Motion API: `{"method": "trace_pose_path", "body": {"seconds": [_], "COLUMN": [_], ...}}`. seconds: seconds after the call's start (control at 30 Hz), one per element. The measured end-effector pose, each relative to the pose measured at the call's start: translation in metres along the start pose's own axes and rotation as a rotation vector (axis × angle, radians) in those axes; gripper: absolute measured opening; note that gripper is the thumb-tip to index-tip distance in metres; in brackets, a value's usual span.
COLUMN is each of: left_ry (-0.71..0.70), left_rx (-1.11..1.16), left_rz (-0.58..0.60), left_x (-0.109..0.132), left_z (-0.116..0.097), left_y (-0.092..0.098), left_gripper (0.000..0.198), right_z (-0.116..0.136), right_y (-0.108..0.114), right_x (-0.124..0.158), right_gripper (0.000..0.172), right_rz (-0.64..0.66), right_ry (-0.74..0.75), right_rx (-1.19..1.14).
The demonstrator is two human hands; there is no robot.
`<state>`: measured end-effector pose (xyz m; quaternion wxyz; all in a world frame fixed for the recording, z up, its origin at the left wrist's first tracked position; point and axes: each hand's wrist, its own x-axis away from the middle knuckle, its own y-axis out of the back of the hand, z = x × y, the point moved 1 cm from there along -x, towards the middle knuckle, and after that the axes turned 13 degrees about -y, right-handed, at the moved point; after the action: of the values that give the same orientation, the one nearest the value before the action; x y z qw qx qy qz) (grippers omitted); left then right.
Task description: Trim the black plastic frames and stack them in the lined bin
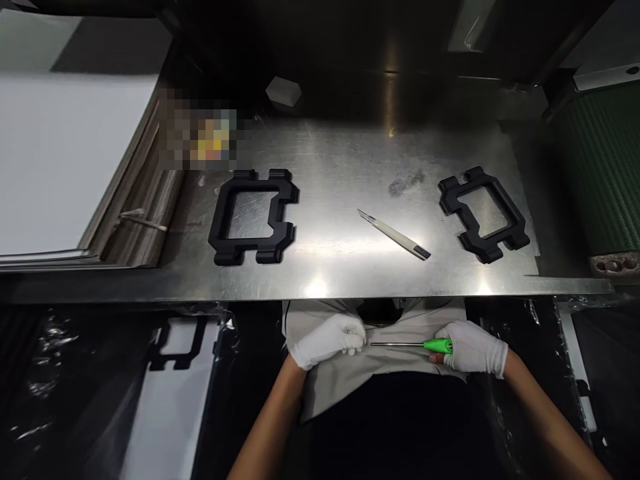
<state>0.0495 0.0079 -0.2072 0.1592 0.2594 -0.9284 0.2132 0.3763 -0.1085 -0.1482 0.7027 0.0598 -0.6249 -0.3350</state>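
Note:
My right hand [470, 348], in a white glove, is closed around the green handle of a screwdriver [400, 344]. Its thin metal shaft points left, level above my lap. At the tip is my left hand [333, 340], also gloved, with its fingers curled in a loose fist; nothing shows in it. Whether the tip touches these fingers I cannot tell. On the metal table [330, 267] before me lie two black angular frames, a left frame [217, 220] and a right frame [467, 220]. Between them rests a craft knife [397, 239] with its blade bare.
A tall stack of white sheets [65, 147] stands on the left. Behind it sits a small white block [283, 91]. At right is a green ribbed roll [600, 167]. Below the table's left edge, another black frame [173, 360] lies on a white surface.

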Motion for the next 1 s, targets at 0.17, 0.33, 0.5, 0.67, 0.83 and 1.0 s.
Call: {"method": "trace_pose_path", "body": {"seconds": [0.17, 0.33, 0.5, 0.67, 0.83, 1.0], "left_ry": [-0.002, -0.01, -0.023, -0.022, 0.001, -0.001], "left_rx": [0.025, 0.017, -0.013, 0.023, 0.025, 0.04], "left_rz": [-0.009, -0.006, -0.006, -0.044, -0.117, -0.196], "left_x": [0.001, 0.002, 0.0, 0.0, -0.001, -0.006], "left_z": [0.0, 0.0, -0.001, -0.002, 0.005, 0.016], "left_y": [-0.001, 0.0, 0.0, -0.001, -0.004, -0.009], "left_gripper": [0.026, 0.019, 0.024, 0.029, 0.037, 0.056], "right_z": [0.002, 0.002, 0.003, 0.011, 0.018, 0.026], "right_y": [0.002, -0.001, -0.004, -0.003, -0.006, -0.015], "right_x": [0.001, -0.001, 0.0, 0.005, 0.008, 0.009], "right_gripper": [0.041, 0.043, 0.046, 0.041, 0.041, 0.04], "right_rz": [-0.008, -0.023, -0.037, -0.071, -0.126, -0.189], "right_ry": [0.012, 0.0, -0.022, -0.057, -0.104, -0.171], "right_rx": [-0.006, -0.003, -0.003, 0.003, -0.006, 0.012]}}
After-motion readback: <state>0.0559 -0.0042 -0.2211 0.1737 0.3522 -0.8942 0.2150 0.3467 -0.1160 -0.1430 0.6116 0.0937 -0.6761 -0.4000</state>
